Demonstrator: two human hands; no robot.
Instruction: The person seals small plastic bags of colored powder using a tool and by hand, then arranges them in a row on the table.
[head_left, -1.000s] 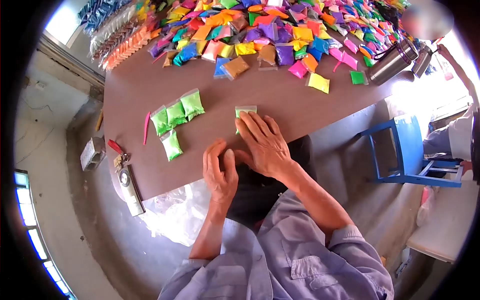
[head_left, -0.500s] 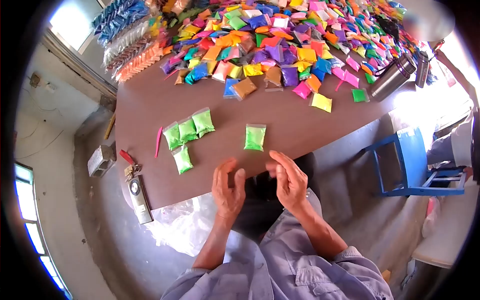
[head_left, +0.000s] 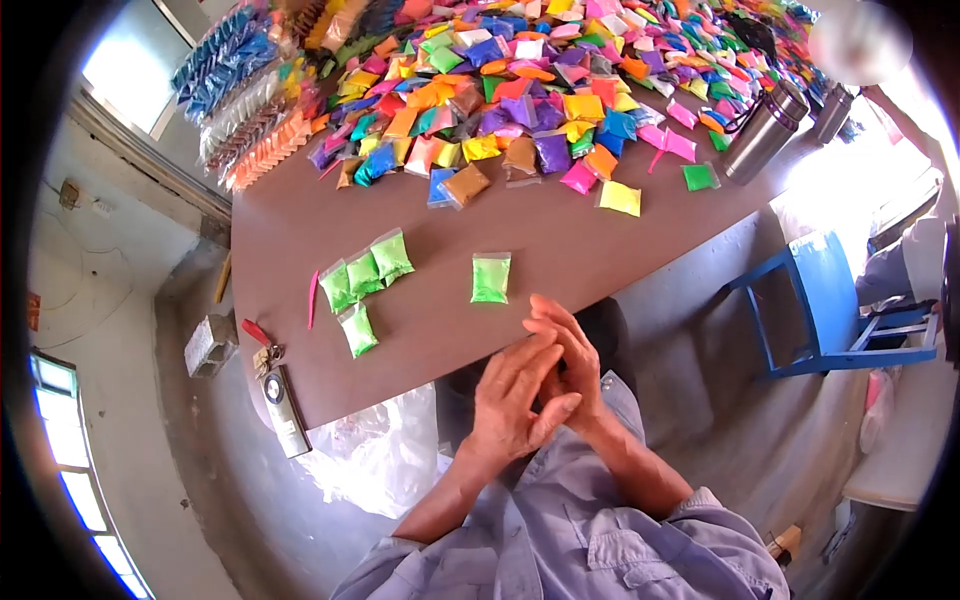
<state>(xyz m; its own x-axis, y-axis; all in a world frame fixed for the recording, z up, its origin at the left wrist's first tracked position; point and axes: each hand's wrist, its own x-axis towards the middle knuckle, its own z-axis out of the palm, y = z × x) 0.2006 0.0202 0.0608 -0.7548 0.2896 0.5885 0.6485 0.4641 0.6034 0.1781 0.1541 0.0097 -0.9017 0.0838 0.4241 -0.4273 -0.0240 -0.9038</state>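
Observation:
My left hand (head_left: 515,402) rests against my right hand (head_left: 575,365) above my lap, at the table's near edge. Fingers on both are stretched out and no object shows in either, though the space between the palms is hidden. Just beyond them lies a green packet (head_left: 490,279) in clear plastic, flat on the brown table (head_left: 430,325). Farther left, three similar green packets (head_left: 364,270) overlap in a row, with another green packet (head_left: 358,330) below them. A thin pink stick (head_left: 312,299) lies beside this group.
A large heap of coloured packets (head_left: 520,110) covers the far side. Keys (head_left: 264,352) and a silver-black device (head_left: 285,410) lie at the left edge. A steel flask (head_left: 765,135) stands far right. Beyond the table are a blue chair (head_left: 822,295) and part of another person.
My hands were apart and are now together, palm toward palm. The camera view has shifted slightly; the green packets keep their places on the table.

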